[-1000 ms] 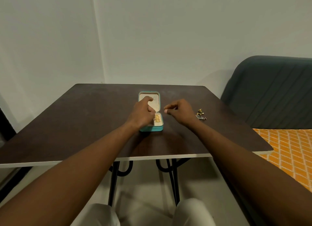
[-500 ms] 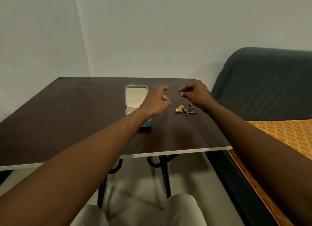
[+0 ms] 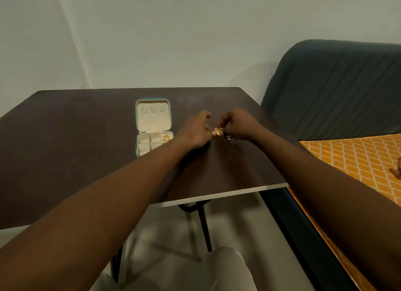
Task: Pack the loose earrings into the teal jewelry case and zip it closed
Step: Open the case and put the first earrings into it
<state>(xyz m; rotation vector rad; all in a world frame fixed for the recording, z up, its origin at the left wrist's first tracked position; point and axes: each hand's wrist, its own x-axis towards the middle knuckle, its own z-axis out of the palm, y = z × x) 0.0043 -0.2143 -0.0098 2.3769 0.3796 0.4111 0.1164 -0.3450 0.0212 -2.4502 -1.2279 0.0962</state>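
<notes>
**Gold earring pinched between two hands beside the open case**

Both hands meeting at 3 o'clock of the teal jewelry case (image 3: 153, 125), lying open on the dark surface (image 3: 65, 138). Right hand (image 3: 240, 125) fingers closed on a gold earring (image 3: 217, 131); left hand (image 3: 195, 131) fingers curled at it, grip unclear. Darker loose earrings (image 3: 228, 137) just beside, half hidden. Probably light, small, snag-prone, easily dropped; best pinched by the body, not the hook. One gold piece (image 3: 166, 138) already in a compartment.
</notes>
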